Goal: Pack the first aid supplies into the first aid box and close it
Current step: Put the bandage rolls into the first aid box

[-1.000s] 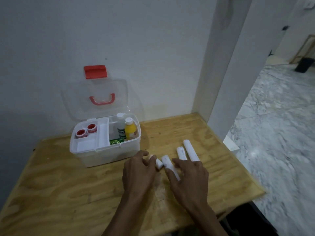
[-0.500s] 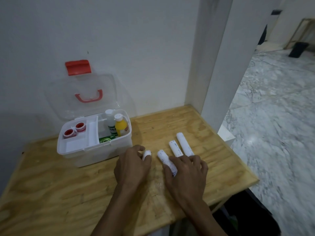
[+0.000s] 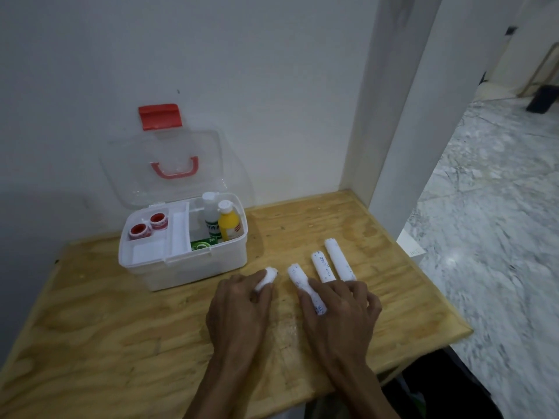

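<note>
Four white bandage rolls lie on the plywood table (image 3: 393, 297), in front of and to the right of the first aid box (image 3: 193, 267). Your left hand (image 3: 239, 309) is curled over the leftmost roll (image 3: 267, 276), fingers wrapped about it so that only its far end shows; it appears held, though whether it is lifted off the wood cannot be told. Your right hand (image 3: 338, 313) lies flat across the near ends of the other three, fingers spread and pressing down rather than closed on any one. Of these, the second roll (image 3: 299, 281) runs under your fingers and shows again by the thumb, while the third roll (image 3: 322, 266) and fourth roll (image 3: 338, 258) lie side by side, just touching or nearly so, angled away from you. The box stands near the wall, its clear lid (image 3: 169, 164) raised upright with a red latch (image 3: 160, 116) at the top and a red handle (image 3: 175, 169) on its face. Inside, the white tray on the left carries two red-cored tape rolls (image 3: 148, 226); the right compartment holds a white bottle (image 3: 210, 217), a yellow bottle (image 3: 229, 222) just beside it, and a green packet (image 3: 204, 244) at the front. To the right, beyond a white pillar, is marble flooring (image 3: 484, 237).
</note>
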`<state>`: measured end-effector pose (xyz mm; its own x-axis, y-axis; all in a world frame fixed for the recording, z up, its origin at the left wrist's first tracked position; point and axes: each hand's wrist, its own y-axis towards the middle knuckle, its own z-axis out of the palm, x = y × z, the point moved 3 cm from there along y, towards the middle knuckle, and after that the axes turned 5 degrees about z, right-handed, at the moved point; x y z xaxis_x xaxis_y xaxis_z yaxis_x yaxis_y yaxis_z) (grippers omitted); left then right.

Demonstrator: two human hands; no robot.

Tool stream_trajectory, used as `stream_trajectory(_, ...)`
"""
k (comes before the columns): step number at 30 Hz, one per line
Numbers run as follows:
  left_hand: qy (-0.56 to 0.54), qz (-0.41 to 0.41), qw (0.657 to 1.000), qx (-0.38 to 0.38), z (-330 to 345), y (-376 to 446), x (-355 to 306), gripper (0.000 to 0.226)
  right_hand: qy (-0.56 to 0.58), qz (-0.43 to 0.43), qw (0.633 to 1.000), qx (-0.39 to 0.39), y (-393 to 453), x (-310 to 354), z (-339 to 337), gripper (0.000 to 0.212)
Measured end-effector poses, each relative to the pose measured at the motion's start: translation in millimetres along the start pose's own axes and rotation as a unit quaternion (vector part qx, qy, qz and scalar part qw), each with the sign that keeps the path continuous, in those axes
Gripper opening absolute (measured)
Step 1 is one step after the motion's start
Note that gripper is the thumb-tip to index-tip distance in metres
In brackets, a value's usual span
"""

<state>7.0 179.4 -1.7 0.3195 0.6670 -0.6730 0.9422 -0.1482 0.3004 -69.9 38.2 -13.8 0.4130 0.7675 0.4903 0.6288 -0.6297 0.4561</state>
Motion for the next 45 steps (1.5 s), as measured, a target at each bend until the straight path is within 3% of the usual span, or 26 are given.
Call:
stream_trajectory(7,-0.04,0.018,0.997,-0.067,-51.7,3.3,3.8,0.033,0.125,0.019,0.992,-0.008,12.2,35.7,-11.4,0.019)
stream_trajectory(14,-0.015,0.014,0.991,-0.136,-142.9,45.0,36.5,0.03,0.22,-0.029,0.975,0.006,34.3,131.0,-4.8,0.025)
stream_trajectory(23,0.07,0.036,0.996,-0.048,-165.7,88.5,88.9,0.029,0.171,-0.009,0.981,0.089,48.8,219.5,43.4,0.031)
stream_trajectory(29,0.091,0.051,0.995,-0.012,-159.8,98.8,93.9,0.032,0.134,0.027,0.983,0.12,50.4,228.6,67.8,0.034)
stream_trajectory(45,0.121,0.043,0.991,0.026,-156.0,113.6,105.4,0.029,0.066,-0.022,0.989,0.131,45.5,229.6,76.9,0.037)
